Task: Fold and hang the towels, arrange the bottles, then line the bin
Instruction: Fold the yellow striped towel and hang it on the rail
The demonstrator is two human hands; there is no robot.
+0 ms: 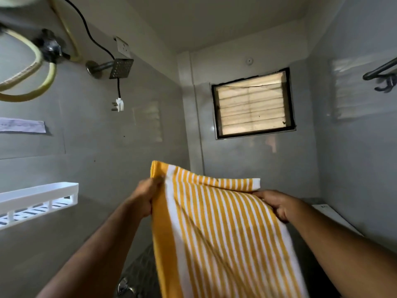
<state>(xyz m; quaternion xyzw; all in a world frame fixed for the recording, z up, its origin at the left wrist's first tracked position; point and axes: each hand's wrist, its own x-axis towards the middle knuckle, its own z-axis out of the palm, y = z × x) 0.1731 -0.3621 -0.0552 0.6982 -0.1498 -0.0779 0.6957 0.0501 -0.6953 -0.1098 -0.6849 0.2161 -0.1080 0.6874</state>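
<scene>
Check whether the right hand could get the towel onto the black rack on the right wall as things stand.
Probably yes. The right hand grips the striped towel, and nothing shows between it and the black rack above it on the right wall. The left hand also holds the towel, so both would lift together.

Both forearms are bare to the frame edge, with no sleeves, watch or rings visible

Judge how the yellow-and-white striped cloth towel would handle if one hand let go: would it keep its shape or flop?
Probably flop: the yellow-and-white striped cloth towel sags and creases between the left hand and right hand, and its top edge folds over. It seems light, since each hand holds it by an edge only. Its woven surface looks unlikely to slip from either grip.
</scene>
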